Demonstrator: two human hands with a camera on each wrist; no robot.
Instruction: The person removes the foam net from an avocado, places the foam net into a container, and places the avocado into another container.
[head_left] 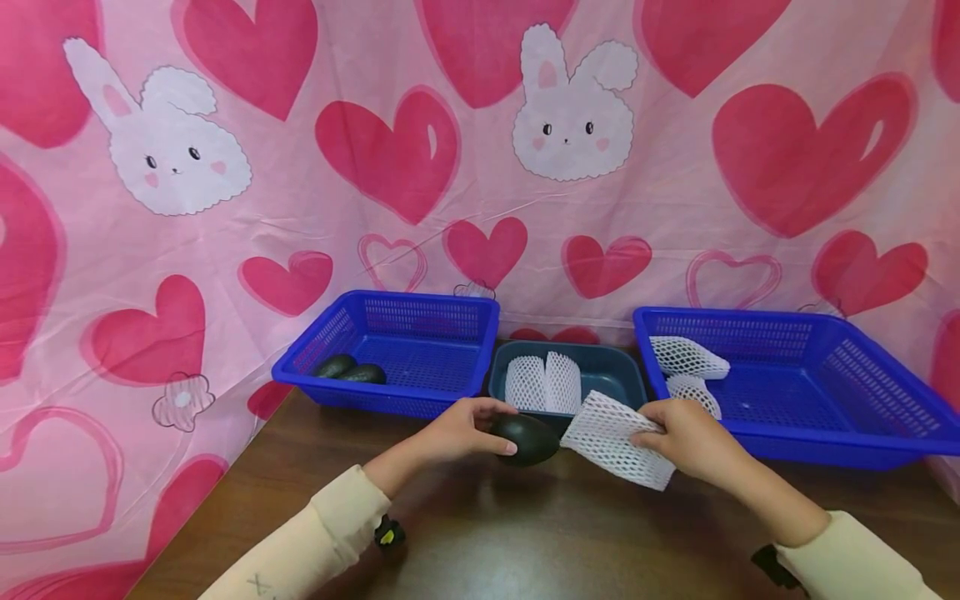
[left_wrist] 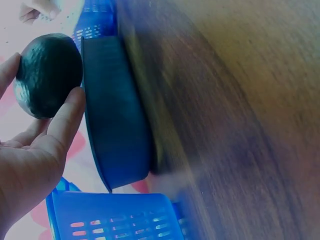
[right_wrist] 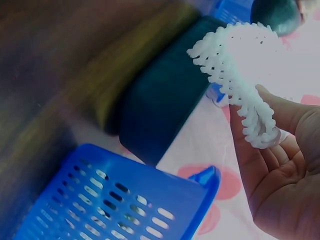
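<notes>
while the left hand [head_left: 459, 431] grips the avocado [head_left: 528, 440] between thumb and fingers, with the end nearer the net [head_left: 617, 442] uncovered, the right hand [head_left: 686, 433] pinches that net by one side, perhaps so its other end points at the avocado. both are held just beside each other before the tray [head_left: 611, 379]. two more nets [head_left: 527, 385] lie in there, likely for easy reach, between the left basket [head_left: 408, 367] with two bare avocados [head_left: 363, 374] and the right basket [head_left: 817, 450] with two netted pieces [head_left: 686, 358].
</notes>
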